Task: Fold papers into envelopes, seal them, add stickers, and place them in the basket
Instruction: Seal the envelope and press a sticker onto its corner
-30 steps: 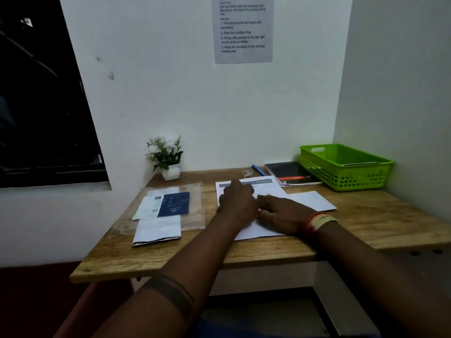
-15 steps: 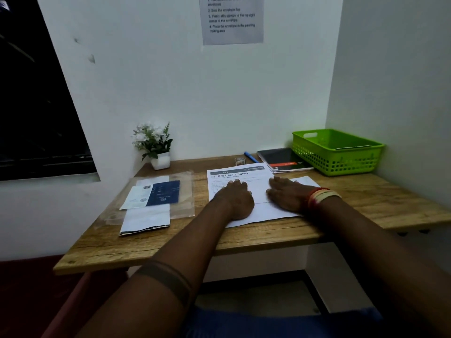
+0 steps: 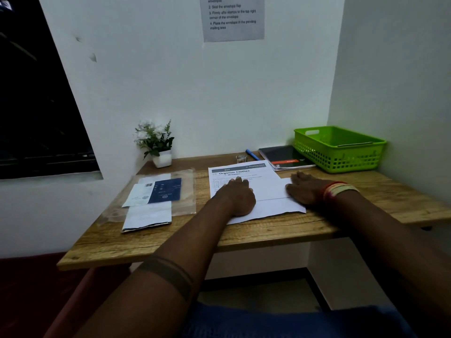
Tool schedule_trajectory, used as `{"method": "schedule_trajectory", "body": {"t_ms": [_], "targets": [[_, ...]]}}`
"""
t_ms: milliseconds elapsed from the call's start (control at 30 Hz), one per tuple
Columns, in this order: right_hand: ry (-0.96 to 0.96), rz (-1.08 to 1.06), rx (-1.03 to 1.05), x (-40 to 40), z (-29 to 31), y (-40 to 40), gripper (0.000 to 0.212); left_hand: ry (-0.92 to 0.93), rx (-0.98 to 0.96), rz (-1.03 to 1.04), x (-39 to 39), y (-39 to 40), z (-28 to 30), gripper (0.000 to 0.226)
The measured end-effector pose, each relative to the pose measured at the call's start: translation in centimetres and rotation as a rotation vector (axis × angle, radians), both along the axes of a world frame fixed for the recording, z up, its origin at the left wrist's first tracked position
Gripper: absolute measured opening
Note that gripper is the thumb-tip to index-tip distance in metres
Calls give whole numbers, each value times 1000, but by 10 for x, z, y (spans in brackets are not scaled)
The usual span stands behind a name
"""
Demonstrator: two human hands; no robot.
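Observation:
A printed white paper (image 3: pixel 266 184) headed "Organize Clothes" lies flat on the wooden desk (image 3: pixel 268 230), with a crease line across it. My left hand (image 3: pixel 238 196) presses flat on its left half, fingers spread. My right hand (image 3: pixel 307 189) rests flat at the paper's right edge, a red and pale band on its wrist. A green plastic basket (image 3: pixel 339 148) stands at the back right corner. To the left, a clear plastic sleeve (image 3: pixel 188 191) holds a blue and white sheet (image 3: pixel 158 191), and white envelopes (image 3: pixel 147 217) lie at its near edge.
A small potted white-flower plant (image 3: pixel 156 145) stands at the back left. A dark notebook (image 3: pixel 284 157), a blue pen (image 3: pixel 252 154) and a small clear item (image 3: pixel 241 159) lie behind the paper. An instruction sheet (image 3: pixel 233 18) hangs on the wall. A dark window (image 3: pixel 36 106) is at the left.
My hands have slid apart along the paper, the right one moving out to its right edge. The view has tilted down and moved closer to the desk.

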State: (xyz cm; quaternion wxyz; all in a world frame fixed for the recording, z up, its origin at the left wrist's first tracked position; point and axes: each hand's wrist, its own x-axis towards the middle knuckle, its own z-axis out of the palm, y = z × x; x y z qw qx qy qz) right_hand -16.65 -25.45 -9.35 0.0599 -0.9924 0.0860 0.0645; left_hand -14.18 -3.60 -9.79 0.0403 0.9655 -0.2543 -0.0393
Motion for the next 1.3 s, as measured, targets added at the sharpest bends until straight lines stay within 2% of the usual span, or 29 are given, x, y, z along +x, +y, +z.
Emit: {"method": "schedule_trajectory", "body": {"t_ms": [100, 200, 300, 367, 433, 500, 567, 633, 733, 833, 967, 1067, 1167, 1300], "targets": [[40, -20, -74, 7, 12, 7, 64, 5, 20, 3, -2, -5, 8, 51], [12, 49, -217, 9, 33, 17, 46, -27, 7, 12, 5, -7, 16, 42], [-156, 126, -285, 33, 43, 26, 26, -97, -83, 45, 34, -12, 19, 17], [-307, 167, -216, 56, 43, 36, 18, -126, -171, 90, 47, -16, 27, 16], [-415, 164, -134, 77, 44, 50, 28, -164, -345, 123, 60, -19, 37, 11], [-493, 147, 6, 99, 44, 58, 27, -174, -494, 185, 74, -20, 44, 18], [-519, 160, 89, 120, 43, 63, 25, -75, -646, 261, 95, -19, 41, 28], [-493, 173, 79, 138, 42, 67, 31, 1, -758, 339, 111, -17, 33, 29], [-455, 175, 44, 158, 34, 72, 35, 64, -807, 408, 131, -14, 18, 30], [-433, 185, 13, 171, 16, 71, 28, 124, -832, 479, 136, -15, 16, 16], [-508, 174, 49, 177, 9, 66, 20, 169, -932, 492, 143, -17, 17, 20], [-516, 200, 96, 176, 10, 66, 18, -35, -934, 454, 154, -18, 4, 12], [-524, 222, 174, 174, 12, 66, 20, -260, -848, 372, 159, -19, -4, 16], [-517, 247, 221, 170, 16, 62, 16, -391, -825, 283, 159, -13, -2, 8]]}}
